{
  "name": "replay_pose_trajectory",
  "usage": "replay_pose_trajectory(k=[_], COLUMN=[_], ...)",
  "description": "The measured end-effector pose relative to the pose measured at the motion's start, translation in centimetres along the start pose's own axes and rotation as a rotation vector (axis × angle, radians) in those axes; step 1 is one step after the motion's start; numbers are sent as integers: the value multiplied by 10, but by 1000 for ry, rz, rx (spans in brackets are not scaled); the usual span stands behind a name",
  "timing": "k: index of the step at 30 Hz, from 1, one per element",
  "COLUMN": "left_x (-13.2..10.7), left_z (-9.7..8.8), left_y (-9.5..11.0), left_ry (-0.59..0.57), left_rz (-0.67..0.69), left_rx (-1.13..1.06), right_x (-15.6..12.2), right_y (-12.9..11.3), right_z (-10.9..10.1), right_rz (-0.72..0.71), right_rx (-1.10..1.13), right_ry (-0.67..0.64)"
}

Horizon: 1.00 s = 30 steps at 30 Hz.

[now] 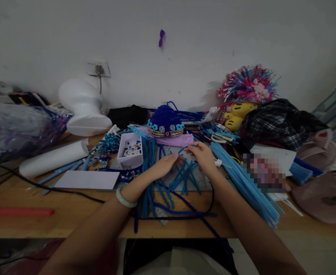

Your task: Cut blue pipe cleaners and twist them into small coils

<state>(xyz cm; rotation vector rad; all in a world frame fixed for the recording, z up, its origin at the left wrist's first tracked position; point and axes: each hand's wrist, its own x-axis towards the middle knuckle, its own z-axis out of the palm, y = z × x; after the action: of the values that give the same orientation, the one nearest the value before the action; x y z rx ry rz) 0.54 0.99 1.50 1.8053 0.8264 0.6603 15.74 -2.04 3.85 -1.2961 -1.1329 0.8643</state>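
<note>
Fingers (198, 149) on a fuzzy blue stick (183, 149)

Pinched close at the right hand (204, 156), with part of the fuzzy blue stick in the grip. Near the left hand (165, 165) at its other end; cannot tell how tight on that side. Held in the small gap between both hands, so just right of the left fingers and touching the right ones. Long way going side to side, a bit bent, pointing down at the left and up at the right in view.

Just below the fingers, toward the body: short blue sticks (185, 175), all criss-crossed. Right of the fingers: a bundle of long blue sticks (236, 177). Left of them: a white box (132, 160) with beads inside. Past them: a dark blue cap (164, 114). All on the desk (70, 214).
</note>
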Motion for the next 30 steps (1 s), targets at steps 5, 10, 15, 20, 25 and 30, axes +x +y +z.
replay_pose_trajectory(k=[5, 10, 15, 20, 25, 30], left_x=[-4, -3, -1, 2, 5, 4], left_z=[-5, -5, -4, -9, -11, -7], left_y=[8, 7, 7, 5, -3, -2], left_ry=[63, -54, -7, 107, 206, 159], left_rz=[-55, -99, -57, 23, 92, 60], left_rx=[-50, -108, -189, -90, -88, -129], right_x=[-5, -8, -3, -1, -4, -5], right_y=[1, -2, -1, -2, -4, -5], right_z=[7, 8, 5, -5, -13, -9], right_rz=[64, 164, 158, 237, 428, 411], right_rx=[172, 235, 177, 132, 283, 381], right_ry=[-65, -99, -126, -237, -528, -553])
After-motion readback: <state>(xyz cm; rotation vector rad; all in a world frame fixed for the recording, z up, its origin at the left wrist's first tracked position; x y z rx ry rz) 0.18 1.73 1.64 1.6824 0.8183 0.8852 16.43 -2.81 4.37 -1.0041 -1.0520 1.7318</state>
